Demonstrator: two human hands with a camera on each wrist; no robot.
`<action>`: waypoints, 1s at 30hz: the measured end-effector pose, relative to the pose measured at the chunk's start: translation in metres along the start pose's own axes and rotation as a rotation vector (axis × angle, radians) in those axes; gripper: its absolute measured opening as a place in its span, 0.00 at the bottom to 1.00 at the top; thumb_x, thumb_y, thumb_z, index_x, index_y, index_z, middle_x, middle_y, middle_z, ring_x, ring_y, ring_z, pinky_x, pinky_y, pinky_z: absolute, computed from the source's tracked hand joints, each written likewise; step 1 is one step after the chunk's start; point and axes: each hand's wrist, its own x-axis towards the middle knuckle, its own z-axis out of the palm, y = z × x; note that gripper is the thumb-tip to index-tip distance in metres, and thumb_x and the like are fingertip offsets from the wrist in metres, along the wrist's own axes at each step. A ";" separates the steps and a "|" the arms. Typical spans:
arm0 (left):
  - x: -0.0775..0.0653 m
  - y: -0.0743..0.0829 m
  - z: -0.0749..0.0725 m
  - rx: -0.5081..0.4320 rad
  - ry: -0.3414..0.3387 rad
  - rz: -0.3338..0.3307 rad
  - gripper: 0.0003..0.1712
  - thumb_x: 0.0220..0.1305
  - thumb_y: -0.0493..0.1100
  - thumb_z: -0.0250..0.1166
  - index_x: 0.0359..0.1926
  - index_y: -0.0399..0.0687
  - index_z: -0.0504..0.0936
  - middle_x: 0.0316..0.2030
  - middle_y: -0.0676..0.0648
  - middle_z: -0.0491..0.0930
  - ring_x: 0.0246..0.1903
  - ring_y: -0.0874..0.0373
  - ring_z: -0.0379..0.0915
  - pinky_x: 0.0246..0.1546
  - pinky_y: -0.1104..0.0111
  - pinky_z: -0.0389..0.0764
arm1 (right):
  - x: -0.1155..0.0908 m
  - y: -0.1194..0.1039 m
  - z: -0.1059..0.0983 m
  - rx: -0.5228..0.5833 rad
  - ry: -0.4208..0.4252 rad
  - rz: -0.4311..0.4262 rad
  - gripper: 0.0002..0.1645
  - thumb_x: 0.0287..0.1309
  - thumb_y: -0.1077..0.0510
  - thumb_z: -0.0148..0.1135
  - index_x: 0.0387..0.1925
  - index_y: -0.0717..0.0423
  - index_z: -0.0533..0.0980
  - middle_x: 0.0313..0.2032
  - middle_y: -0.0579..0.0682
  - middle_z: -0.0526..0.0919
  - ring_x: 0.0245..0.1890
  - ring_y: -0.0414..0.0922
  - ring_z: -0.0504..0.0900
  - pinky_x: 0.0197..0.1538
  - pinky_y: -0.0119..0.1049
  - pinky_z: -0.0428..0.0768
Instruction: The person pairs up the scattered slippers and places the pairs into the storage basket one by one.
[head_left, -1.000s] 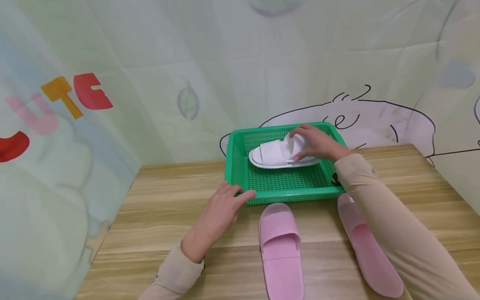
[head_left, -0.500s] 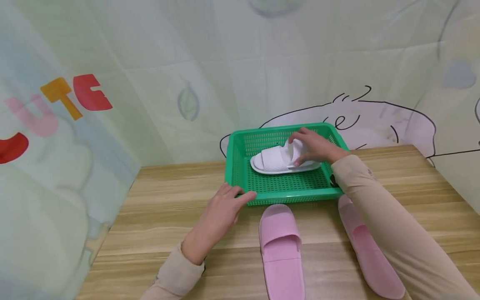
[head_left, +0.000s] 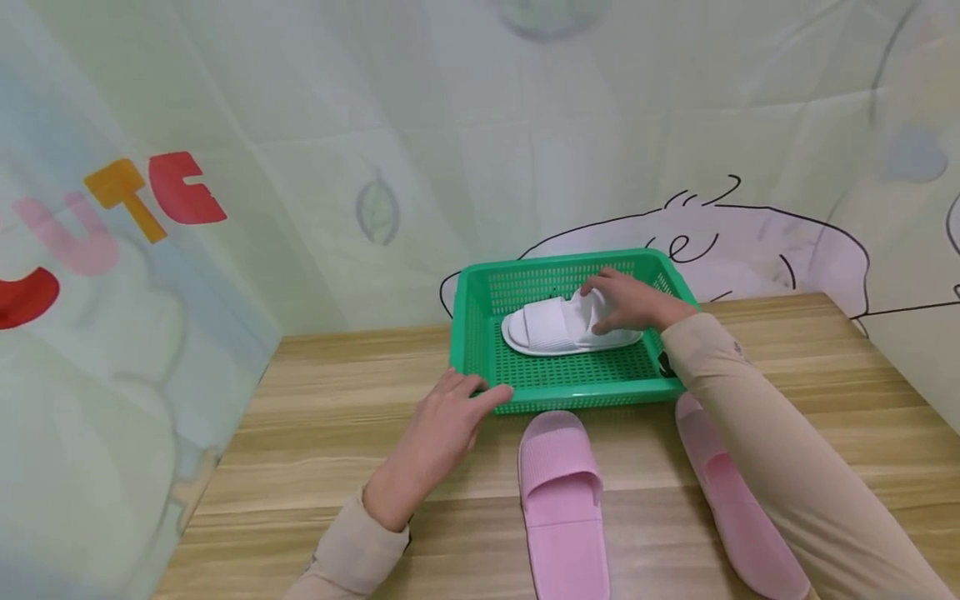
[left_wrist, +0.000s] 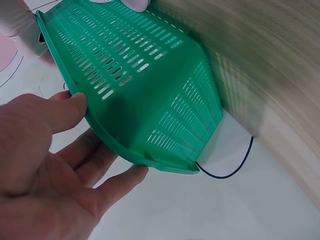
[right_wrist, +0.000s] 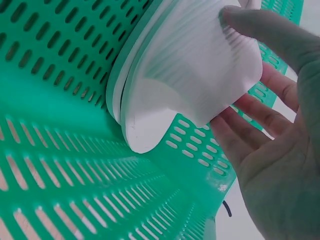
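Fingers [right_wrist: 267,117] of right hand [head_left: 636,303] grip a white slide slipper [head_left: 546,325]; left hand [head_left: 442,423] pinches the green plastic basket [head_left: 592,392]. Light, steady pressure seems best.

1. We see a green rectangular basket [head_left: 585,391]: glossy, slotted plastic.
2. White strapped slippers [head_left: 546,323]: matt, ribbed.
3. Pink strapped slipper [head_left: 566,537], five o'clock: matt, ribbed strap.
4. Brown tabletop [head_left: 337,408]: smooth wood grain.
5. Pale backdrop [head_left: 315,125]: creased cloth.
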 end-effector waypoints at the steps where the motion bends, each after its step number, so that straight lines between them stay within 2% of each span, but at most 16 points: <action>1: 0.000 0.000 0.000 0.001 -0.001 0.001 0.23 0.67 0.27 0.68 0.54 0.57 0.84 0.43 0.43 0.86 0.48 0.45 0.84 0.65 0.40 0.77 | 0.000 0.001 0.000 -0.009 0.001 -0.002 0.36 0.57 0.58 0.79 0.66 0.60 0.76 0.67 0.64 0.72 0.67 0.64 0.71 0.72 0.64 0.71; 7: 0.000 0.001 -0.001 -0.006 -0.013 -0.003 0.22 0.68 0.28 0.68 0.55 0.57 0.84 0.44 0.42 0.86 0.47 0.45 0.84 0.66 0.40 0.77 | 0.001 0.004 -0.001 -0.024 0.005 0.012 0.36 0.58 0.55 0.80 0.65 0.58 0.77 0.69 0.64 0.73 0.69 0.65 0.71 0.71 0.66 0.71; 16: 0.001 0.001 -0.002 0.003 -0.008 -0.008 0.22 0.67 0.28 0.69 0.55 0.57 0.84 0.43 0.43 0.86 0.47 0.45 0.84 0.65 0.40 0.77 | -0.002 -0.001 -0.002 0.001 -0.002 0.045 0.36 0.59 0.57 0.79 0.67 0.58 0.77 0.72 0.66 0.71 0.72 0.66 0.67 0.72 0.66 0.69; 30: 0.001 0.002 -0.004 0.004 -0.032 -0.013 0.24 0.67 0.26 0.68 0.55 0.57 0.83 0.43 0.42 0.86 0.48 0.44 0.83 0.66 0.41 0.77 | -0.002 -0.008 -0.009 -0.041 -0.032 0.009 0.42 0.61 0.58 0.77 0.73 0.59 0.70 0.73 0.69 0.68 0.73 0.68 0.67 0.72 0.67 0.69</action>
